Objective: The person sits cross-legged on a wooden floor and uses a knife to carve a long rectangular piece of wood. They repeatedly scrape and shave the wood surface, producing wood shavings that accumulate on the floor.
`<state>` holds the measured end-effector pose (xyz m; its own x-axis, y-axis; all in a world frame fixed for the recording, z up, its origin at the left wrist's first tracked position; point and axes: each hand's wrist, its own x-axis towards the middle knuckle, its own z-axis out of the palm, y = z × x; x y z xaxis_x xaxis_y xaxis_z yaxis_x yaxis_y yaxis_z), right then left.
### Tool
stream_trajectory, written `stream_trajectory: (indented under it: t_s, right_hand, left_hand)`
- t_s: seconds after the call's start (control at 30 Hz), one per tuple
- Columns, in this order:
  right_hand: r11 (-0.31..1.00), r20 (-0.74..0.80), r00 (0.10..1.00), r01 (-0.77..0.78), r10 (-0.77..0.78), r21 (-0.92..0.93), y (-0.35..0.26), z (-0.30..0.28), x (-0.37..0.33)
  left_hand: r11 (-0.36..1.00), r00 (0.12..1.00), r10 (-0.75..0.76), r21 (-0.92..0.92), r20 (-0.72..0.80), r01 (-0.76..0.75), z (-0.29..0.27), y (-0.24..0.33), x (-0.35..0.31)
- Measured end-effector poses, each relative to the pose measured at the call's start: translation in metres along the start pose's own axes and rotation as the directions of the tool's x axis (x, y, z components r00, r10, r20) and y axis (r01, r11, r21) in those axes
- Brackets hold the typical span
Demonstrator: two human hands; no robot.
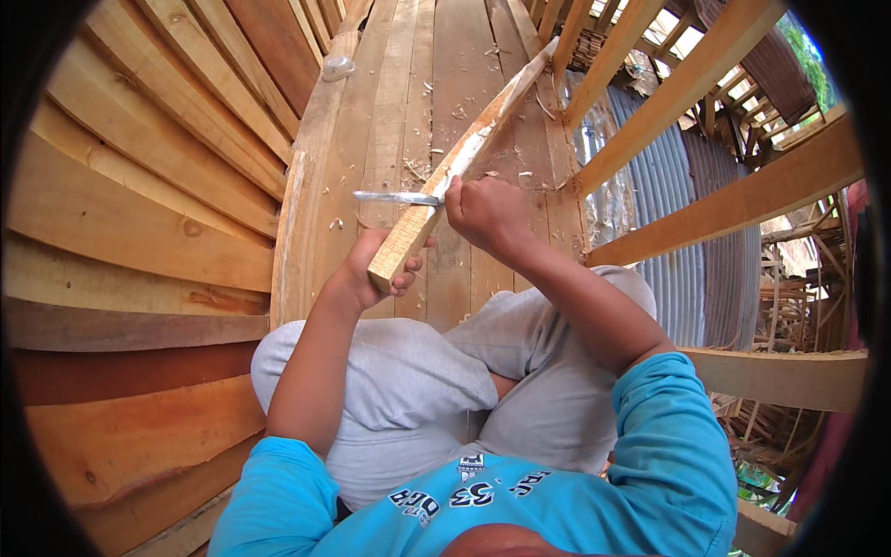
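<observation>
A long squared piece of wood (469,148) slants away from me, its near end raised and its far end by the railing posts. My left hand (376,265) is wrapped round the near end from below and the left. Across the wood's upper face lies a knife (394,197), its blade pointing left. My right hand (483,212) is closed in a fist at the right of the wood, round the knife's handle, which the fingers hide. Pale, freshly cut wood and whitish patches show along the upper face beyond the blade.
Wood shavings (418,169) are scattered over the plank floor (380,111). A small clear container (338,68) sits far left on the planks. Slatted timber walling (139,204) rises at the left. Wooden railing posts (677,88) and corrugated metal sheets (664,204) are at the right.
</observation>
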<state>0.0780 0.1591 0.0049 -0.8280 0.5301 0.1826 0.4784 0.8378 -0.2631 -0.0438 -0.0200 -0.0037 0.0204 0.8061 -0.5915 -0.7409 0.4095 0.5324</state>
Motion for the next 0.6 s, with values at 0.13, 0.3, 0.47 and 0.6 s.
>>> stream_trajectory:
  t_s: [0.13,0.3,0.47,0.6]
  right_hand:
    - [0.999,-0.205,0.978,-0.02,0.027,0.036,0.063,0.014,0.033]
    - [0.994,-0.105,0.991,-0.078,0.085,0.075,0.022,0.01,0.017]
    - [0.977,-0.175,0.964,-0.182,0.199,0.108,0.036,0.007,0.028]
    - [0.998,-0.074,0.997,-0.005,0.009,0.06,0.017,0.007,0.009]
  left_hand:
    - [0.976,0.996,-0.024,-0.214,0.081,0.041,0.013,-0.013,0.002]
    - [0.997,0.997,0.073,0.009,0.01,-0.073,0.001,-0.002,-0.003]
    - [0.991,0.998,0.027,-0.135,0.06,-0.019,0.01,-0.002,0.0]
    - [0.999,0.999,0.046,0.013,0.005,-0.046,-0.005,-0.011,-0.002]
